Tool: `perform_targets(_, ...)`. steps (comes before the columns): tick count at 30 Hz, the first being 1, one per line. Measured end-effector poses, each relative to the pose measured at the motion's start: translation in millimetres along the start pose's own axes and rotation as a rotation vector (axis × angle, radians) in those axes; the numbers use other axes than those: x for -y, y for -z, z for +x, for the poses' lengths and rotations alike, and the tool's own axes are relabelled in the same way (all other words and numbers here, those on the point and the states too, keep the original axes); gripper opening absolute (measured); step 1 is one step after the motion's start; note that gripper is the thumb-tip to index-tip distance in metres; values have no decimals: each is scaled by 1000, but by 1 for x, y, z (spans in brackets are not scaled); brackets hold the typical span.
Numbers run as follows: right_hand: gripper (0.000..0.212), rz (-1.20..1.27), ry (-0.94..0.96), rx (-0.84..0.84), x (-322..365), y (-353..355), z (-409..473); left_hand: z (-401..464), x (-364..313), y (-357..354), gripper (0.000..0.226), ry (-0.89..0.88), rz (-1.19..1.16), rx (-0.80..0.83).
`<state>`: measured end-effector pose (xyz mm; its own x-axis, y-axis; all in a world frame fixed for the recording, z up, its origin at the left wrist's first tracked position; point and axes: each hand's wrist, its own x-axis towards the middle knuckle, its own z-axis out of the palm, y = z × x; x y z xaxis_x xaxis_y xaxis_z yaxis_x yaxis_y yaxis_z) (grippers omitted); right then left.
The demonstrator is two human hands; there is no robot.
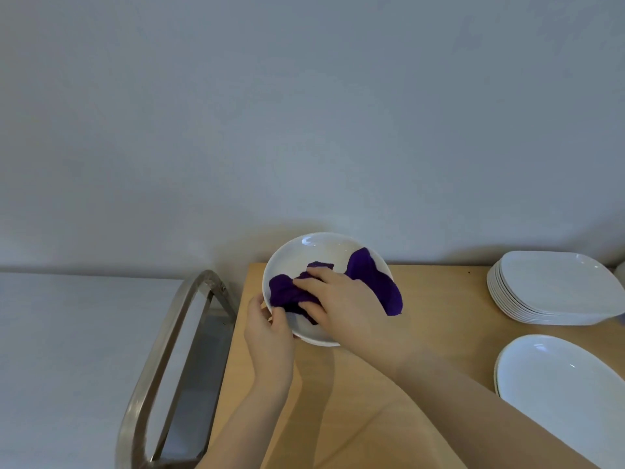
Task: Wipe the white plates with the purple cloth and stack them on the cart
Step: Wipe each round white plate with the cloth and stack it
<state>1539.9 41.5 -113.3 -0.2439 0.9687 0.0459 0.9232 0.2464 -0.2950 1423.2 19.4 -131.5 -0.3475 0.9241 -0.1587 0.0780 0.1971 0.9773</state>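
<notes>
I am seeing my left hand (269,328) gripping the near-left rim of a white plate (314,255), thumb curled over the edge, holding it tilted above the desk (422,299). My right hand (341,304) is pressing a purple cloth (375,282) into the plate, fingers bent around its folds. At 3 o'clock a stack of square plates (554,286) is sitting; at 4 o'clock, oval plates (558,377). The cart's metal handle (176,336) is standing at 9 o'clock.
</notes>
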Motion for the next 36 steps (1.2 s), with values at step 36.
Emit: perform_targets(36, 78, -120, 358, -168, -43, 9, -58, 10, -15, 11, 28, 60, -9, 20)
